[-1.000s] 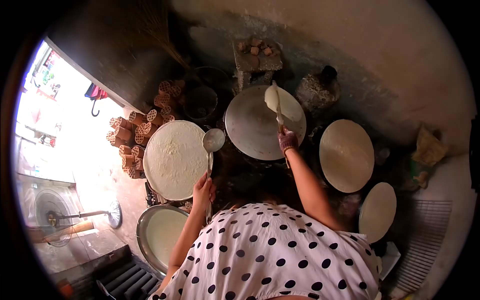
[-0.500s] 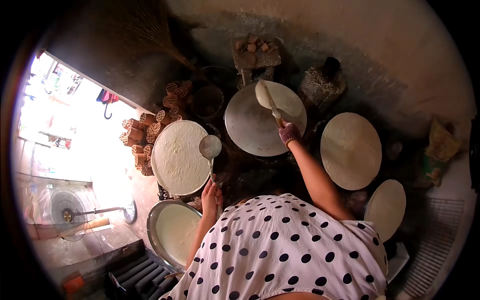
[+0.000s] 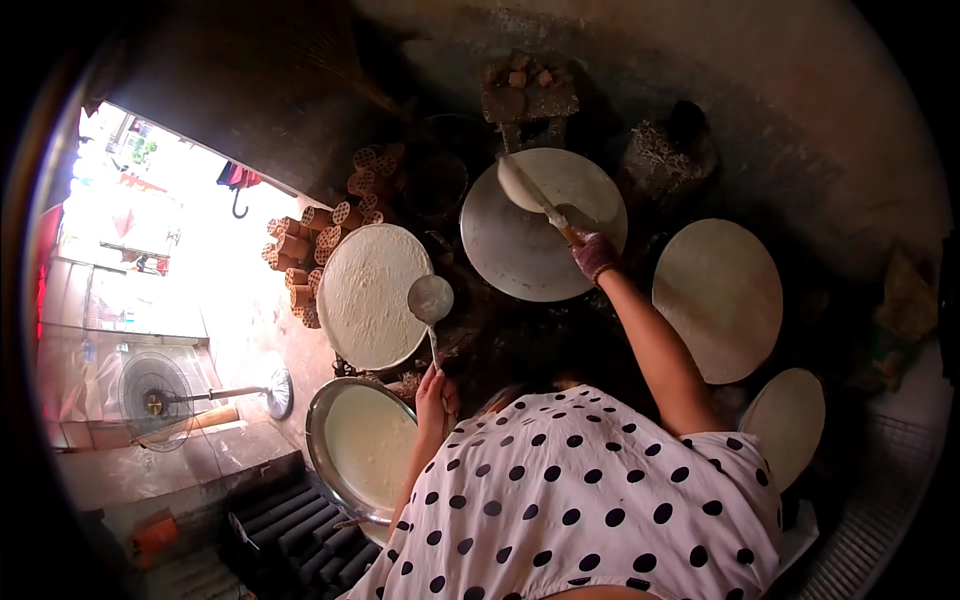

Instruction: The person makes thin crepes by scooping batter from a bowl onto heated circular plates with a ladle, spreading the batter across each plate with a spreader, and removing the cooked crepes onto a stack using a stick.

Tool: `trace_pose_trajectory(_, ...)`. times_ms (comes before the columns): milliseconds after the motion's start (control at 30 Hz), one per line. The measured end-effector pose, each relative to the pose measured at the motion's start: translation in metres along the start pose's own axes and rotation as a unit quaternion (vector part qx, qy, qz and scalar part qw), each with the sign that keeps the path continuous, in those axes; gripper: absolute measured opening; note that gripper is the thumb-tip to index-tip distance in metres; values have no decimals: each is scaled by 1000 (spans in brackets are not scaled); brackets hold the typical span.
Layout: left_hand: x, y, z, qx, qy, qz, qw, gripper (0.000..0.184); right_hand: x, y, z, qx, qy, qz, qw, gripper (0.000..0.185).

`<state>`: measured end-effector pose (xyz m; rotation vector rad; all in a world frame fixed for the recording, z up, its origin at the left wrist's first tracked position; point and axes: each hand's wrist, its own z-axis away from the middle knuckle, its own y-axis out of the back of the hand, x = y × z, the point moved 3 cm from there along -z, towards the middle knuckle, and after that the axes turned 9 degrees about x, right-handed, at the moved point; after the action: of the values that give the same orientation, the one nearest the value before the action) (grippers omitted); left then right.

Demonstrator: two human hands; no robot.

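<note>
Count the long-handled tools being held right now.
2: the ladle in the left hand, and the pale-headed tool in the gloved right hand, over the central round surface. No other held tool seems hidden.

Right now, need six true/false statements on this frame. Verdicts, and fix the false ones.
1. The left hand holds a ladle. True.
2. The right hand holds a paddle over the round pan. True.
3. That hand is bare. False: it wears a glove.
4. The metal basin holds pale liquid. True.
5. The ladle is dipped in that liquid. False: it is held clear of the basin.
6. The person's clothing is plain. False: the white top has black dots.
</note>
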<state>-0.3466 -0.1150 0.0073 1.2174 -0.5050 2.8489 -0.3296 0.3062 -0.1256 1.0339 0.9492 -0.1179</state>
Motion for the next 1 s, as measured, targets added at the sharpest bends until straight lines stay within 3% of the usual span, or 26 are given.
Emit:
trace_pose_trajectory(100, -2, 0, 5, 3, -1, 8, 1000, 39, 34, 3, -20, 11, 85, -49, 995, 40)
trace_pose_trajectory(133, -3, -1, 6, 2, -3, 16, 1000, 39, 27, 24, -12, 50, 77, -159, 983, 40)
trace_pose_trajectory(167, -6, -1, 6, 7, -4, 20, 1000, 39, 15, 37, -10, 45, 80, -159, 983, 40)
trace_pose_trajectory(200, -9, 1, 6, 8, -2, 39, 999, 38, 9, 49, -6, 77, -42, -154, 984, 39)
trace_pose_trajectory(233, -11, 3, 6, 9, 1, 55, 998, 38, 24, 33, -16, 62, -102, -80, 990, 38)
trace_pose_trajectory(300, -12, 2, 8, 14, -7, 28, 999, 37, 31, 15, -20, 37, -160, -7, 986, 36)
trace_pose_trajectory(367, -15, -1, 10, 17, 17, 54, 998, 38, -5, 9, -3, -4, 13, 96, 995, 33)
trace_pose_trajectory(433, -15, -4, 12, 18, 15, 48, 999, 38, 15, -2, -10, -31, 27, 66, 997, 32)
trace_pose_trajectory(500, -13, -4, 12, 20, 9, 45, 999, 38, 55, -19, -34, -26, 196, -184, 963, 38)
trace_pose_trajectory(533, -12, -5, 13, 17, 5, 49, 999, 38, 45, 3, -36, -5, 156, -58, 986, 40)
trace_pose_trajectory(567, -12, -4, 15, 15, 3, 52, 999, 38, 35, 12, -34, -9, 157, -60, 986, 40)
trace_pose_trajectory(633, -15, -2, 14, 19, 3, 56, 998, 38, 44, 17, -37, 51, -41, -48, 997, 41)
trace_pose_trajectory(667, -16, 0, 13, 16, 3, 60, 998, 38, 41, 12, -34, 48, -42, -50, 997, 41)
trace_pose_trajectory(767, -17, 1, 12, 15, 21, 71, 997, 38, 24, -15, -28, -41, 100, 33, 994, 36)
trace_pose_trajectory(800, -17, 1, 13, 16, 22, 71, 997, 38, 2, 11, -8, -85, 101, -4, 991, 36)
trace_pose_trajectory(833, -16, 0, 14, 16, 16, 65, 998, 38, 15, 8, -14, -85, 101, -4, 991, 36)
trace_pose_trajectory(900, -15, -2, 13, 16, 8, 62, 998, 38, 41, 2, -35, -85, 147, -133, 976, 34)
trace_pose_trajectory(933, -14, -1, 13, 24, 4, 54, 998, 38, 45, -4, -44, -127, 4, -317, 940, 39)
trace_pose_trajectory(967, -14, 0, 14, 33, 2, 46, 998, 38, 50, -10, -52, -121, -143, -489, 852, 44)
trace_pose_trajectory(1000, -15, 1, 14, 37, 3, 45, 998, 38, 43, 0, -53, -49, -65, -289, 954, 45)
